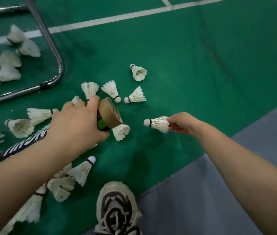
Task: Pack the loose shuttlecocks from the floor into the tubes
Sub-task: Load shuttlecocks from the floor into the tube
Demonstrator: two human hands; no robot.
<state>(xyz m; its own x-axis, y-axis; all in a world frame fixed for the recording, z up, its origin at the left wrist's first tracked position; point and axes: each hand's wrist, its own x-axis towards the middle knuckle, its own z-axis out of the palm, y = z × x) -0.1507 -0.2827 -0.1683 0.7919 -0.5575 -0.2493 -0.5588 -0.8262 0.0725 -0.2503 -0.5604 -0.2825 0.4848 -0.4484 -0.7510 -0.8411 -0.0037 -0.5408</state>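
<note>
A green matte court floor (176, 56) with white painted lines fills most of the view, and a grey floor strip (227, 192) borders it at lower right. A bent chrome tubular frame (56, 48) stands at upper left, with several white shuttlecocks lying behind it. A long dark cardboard tube with white lettering and a brown open mouth (108, 114) lies slanted across the left side. The left hand (76, 122) grips it near the mouth, fingers curled around it. A white and black laced shoe (117, 209) sits at the bottom edge. The right hand (183, 122) pinches the feather skirt of a white feathered shuttlecock (158, 123) between its fingers, with the cork pointing toward the tube mouth and well apart from it. Loose white shuttlecocks (111, 90) lie scattered on the green floor around the tube, and one (120, 132) lies just beside its mouth.
</note>
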